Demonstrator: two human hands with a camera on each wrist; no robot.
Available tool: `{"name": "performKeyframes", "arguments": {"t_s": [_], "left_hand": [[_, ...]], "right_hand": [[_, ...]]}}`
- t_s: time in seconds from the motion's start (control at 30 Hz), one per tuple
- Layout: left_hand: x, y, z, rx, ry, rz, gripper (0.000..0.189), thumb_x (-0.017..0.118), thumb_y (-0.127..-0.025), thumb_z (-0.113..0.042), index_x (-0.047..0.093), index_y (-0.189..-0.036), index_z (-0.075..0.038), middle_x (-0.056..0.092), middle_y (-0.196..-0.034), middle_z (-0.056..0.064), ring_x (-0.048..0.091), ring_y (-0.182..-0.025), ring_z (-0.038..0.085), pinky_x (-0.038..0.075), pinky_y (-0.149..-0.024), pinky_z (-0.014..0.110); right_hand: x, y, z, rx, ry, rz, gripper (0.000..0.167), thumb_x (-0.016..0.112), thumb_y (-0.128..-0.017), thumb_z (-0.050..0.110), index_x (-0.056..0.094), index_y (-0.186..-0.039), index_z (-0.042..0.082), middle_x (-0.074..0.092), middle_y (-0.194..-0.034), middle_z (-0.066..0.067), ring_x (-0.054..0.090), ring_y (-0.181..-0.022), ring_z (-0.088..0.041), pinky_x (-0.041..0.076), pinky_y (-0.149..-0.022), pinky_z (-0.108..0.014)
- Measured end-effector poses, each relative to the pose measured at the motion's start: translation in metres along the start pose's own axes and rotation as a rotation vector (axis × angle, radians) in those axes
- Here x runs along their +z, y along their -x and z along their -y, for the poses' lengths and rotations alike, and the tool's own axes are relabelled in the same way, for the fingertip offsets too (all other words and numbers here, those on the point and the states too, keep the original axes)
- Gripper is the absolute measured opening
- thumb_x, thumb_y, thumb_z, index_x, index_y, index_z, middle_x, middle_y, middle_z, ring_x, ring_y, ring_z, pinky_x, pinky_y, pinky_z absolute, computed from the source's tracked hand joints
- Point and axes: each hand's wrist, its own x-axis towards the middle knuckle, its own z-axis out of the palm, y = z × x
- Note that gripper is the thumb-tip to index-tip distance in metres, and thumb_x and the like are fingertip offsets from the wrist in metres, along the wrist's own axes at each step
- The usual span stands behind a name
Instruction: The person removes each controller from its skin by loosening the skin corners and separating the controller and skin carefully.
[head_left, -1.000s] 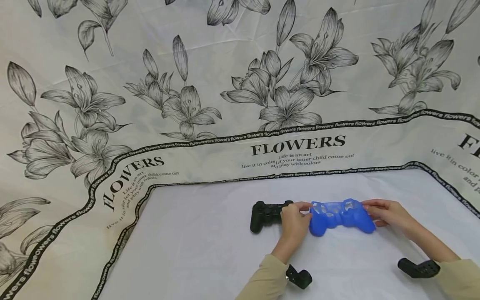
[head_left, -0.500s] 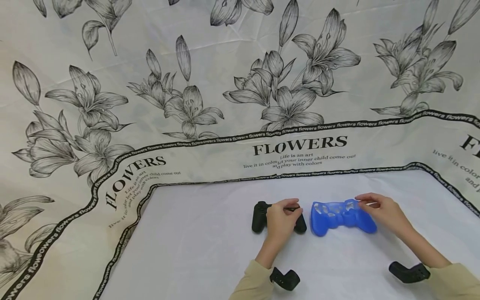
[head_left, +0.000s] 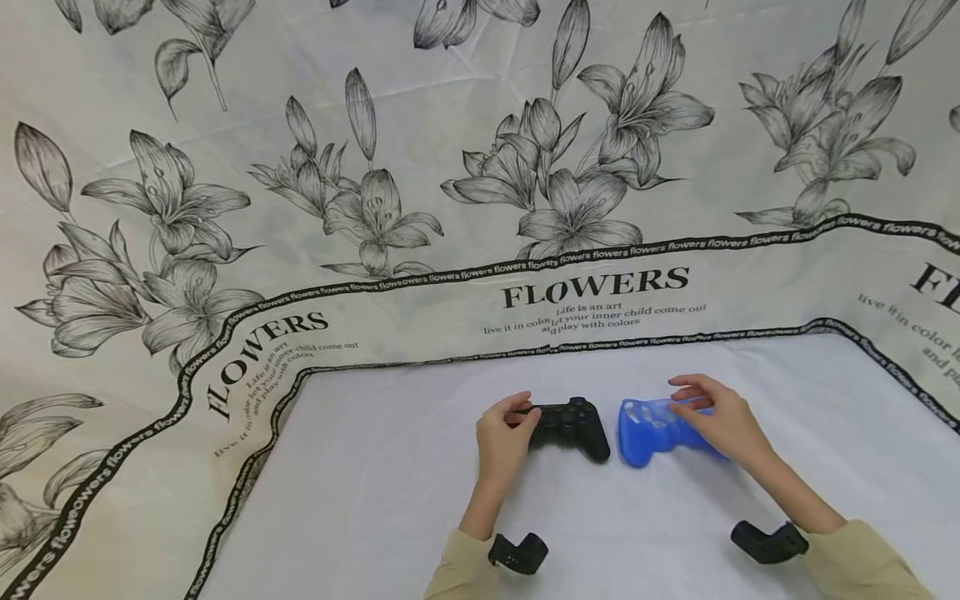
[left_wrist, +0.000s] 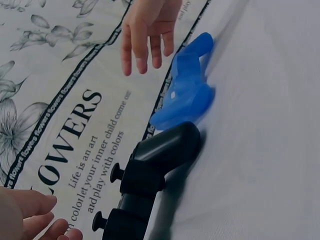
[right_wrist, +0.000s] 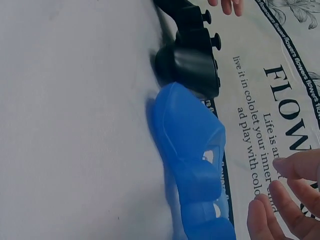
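A black game controller (head_left: 573,427) lies on the white cloth, and a blue rubbery controller cover (head_left: 647,433) with cut-out holes lies close to its right. My left hand (head_left: 497,442) hovers over the controller's left grip and hides it in the head view. Its fingers (left_wrist: 35,202) are loosely bent, apart from the controller's thumbsticks in the left wrist view. Above the cover's right half hovers my right hand (head_left: 727,421), hiding part of it. Relaxed fingers (right_wrist: 285,210) of that hand show beside the cover in the right wrist view, holding nothing.
White cloth (head_left: 360,483) spreads under both things. Behind it rises a flower-printed cloth (head_left: 420,208) with black lettered bands. Black angled wrist mounts (head_left: 519,553) stick out from both sleeves, low over the cloth.
My left hand has let go of the cover and moved left across the controller to its left end. My right hand has left the cover's right edge and moved left over it.
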Motion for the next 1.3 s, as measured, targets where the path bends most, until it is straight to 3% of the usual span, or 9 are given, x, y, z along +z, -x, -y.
{"name": "performKeyframes", "arguments": {"t_s": [0.3, 0.57, 0.9, 1.3], "left_hand": [[-0.019, -0.008, 0.019, -0.075, -0.023, -0.031, 0.032, 0.072, -0.083, -0.010, 0.069, -0.114, -0.004, 0.070, -0.109, 0.015, 0.067, -0.085, 0.017, 0.050, -0.065, 0.020], [-0.025, -0.011, 0.036, -0.164, -0.061, -0.012, 0.037, 0.074, -0.081, -0.009, 0.067, -0.116, 0.000, 0.070, -0.108, 0.016, 0.066, -0.088, 0.021, 0.054, -0.073, 0.029], [-0.021, -0.011, 0.050, -0.159, -0.009, 0.031, 0.035, 0.072, -0.081, -0.006, 0.067, -0.115, 0.004, 0.071, -0.104, 0.018, 0.068, -0.093, 0.029, 0.055, -0.082, 0.037], [-0.023, -0.010, 0.048, -0.186, -0.009, 0.033, 0.034, 0.071, -0.083, -0.005, 0.067, -0.116, 0.001, 0.070, -0.104, 0.017, 0.068, -0.091, 0.025, 0.055, -0.077, 0.032]], "right_hand": [[0.020, 0.000, 0.026, 0.040, -0.131, 0.106, 0.047, 0.068, -0.089, 0.020, 0.051, -0.129, 0.000, 0.064, -0.114, -0.025, 0.063, -0.100, -0.038, 0.056, -0.076, -0.041], [0.045, -0.006, 0.040, 0.022, -0.224, 0.202, 0.054, 0.071, -0.086, 0.019, 0.049, -0.130, -0.003, 0.063, -0.116, -0.026, 0.066, -0.099, -0.035, 0.056, -0.078, -0.041], [0.063, -0.009, 0.048, 0.068, -0.180, 0.215, 0.056, 0.076, -0.081, 0.021, 0.052, -0.128, -0.002, 0.064, -0.115, -0.027, 0.067, -0.099, -0.036, 0.056, -0.078, -0.043], [0.072, -0.007, 0.056, 0.057, -0.143, 0.150, 0.047, 0.075, -0.080, 0.012, 0.057, -0.122, 0.000, 0.068, -0.108, -0.023, 0.070, -0.088, -0.030, 0.056, -0.071, -0.040]]}}
